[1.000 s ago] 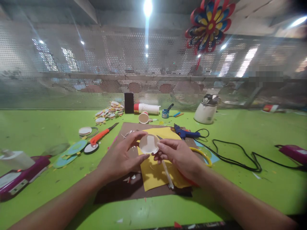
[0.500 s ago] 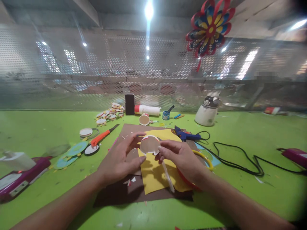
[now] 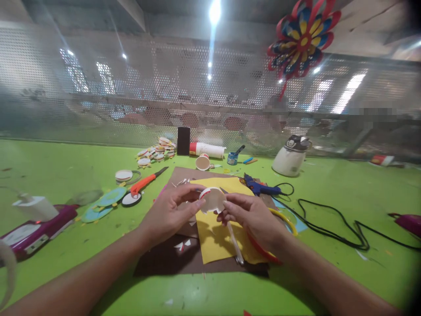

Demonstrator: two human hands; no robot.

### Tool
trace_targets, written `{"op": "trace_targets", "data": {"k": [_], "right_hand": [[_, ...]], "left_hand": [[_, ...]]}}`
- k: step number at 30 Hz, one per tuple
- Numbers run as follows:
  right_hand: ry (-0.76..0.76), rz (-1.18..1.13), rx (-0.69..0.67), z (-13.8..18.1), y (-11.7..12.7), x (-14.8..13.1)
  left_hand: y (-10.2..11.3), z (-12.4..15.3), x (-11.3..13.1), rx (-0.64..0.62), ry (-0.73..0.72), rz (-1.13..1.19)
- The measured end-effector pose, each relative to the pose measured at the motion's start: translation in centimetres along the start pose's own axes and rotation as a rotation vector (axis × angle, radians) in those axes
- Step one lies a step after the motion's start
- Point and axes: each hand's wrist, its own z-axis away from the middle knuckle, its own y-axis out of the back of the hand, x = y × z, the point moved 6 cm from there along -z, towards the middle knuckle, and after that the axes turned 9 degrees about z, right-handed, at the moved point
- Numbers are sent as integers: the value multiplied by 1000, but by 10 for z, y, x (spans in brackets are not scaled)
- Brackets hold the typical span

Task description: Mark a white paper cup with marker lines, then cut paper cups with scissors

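Observation:
Between my hands is a cut paper cup base (image 3: 212, 201), a shallow white disc with a red-marked rim and a ragged lower edge. My left hand (image 3: 177, 208) pinches its left edge between thumb and fingers. On its right edge, the thumb and fingertips of my right hand (image 3: 251, 215) are closed. Both hands are above a yellow sheet (image 3: 215, 245) lying on a brown board (image 3: 164, 259). A slim whitish tool (image 3: 236, 243) rests below my right hand. Partly hidden under that hand are scissors with a red and yellow handle (image 3: 287, 219).
A blue glue gun (image 3: 263, 188) with a black cord lies at right. An orange-handled knife (image 3: 141, 184) and light-blue paper rings (image 3: 110, 197) are at left. Behind stand a phone (image 3: 183, 141), stacked cups (image 3: 210, 150), a small blue jar (image 3: 232, 158) and a white jug (image 3: 289, 158).
My left thumb has moved up onto the cup base's left edge, where it was apart before. The cup base has turned slightly. The whole view has shifted a little.

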Motion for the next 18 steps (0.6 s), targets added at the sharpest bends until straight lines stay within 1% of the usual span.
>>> {"op": "trace_targets", "data": {"k": [6, 10, 13, 18], "right_hand": [[-10, -1, -15, 1, 1, 3], [-17, -3, -8, 1, 2, 3], [-30, -12, 16, 1, 2, 2], [-47, -19, 51, 1, 3, 3]], "left_hand": [[-2, -2, -1, -19, -4, 89], [-3, -3, -1, -46, -19, 95], [-3, -3, -2, -37, -51, 31], [3, -2, -6, 23, -107, -142]]}}
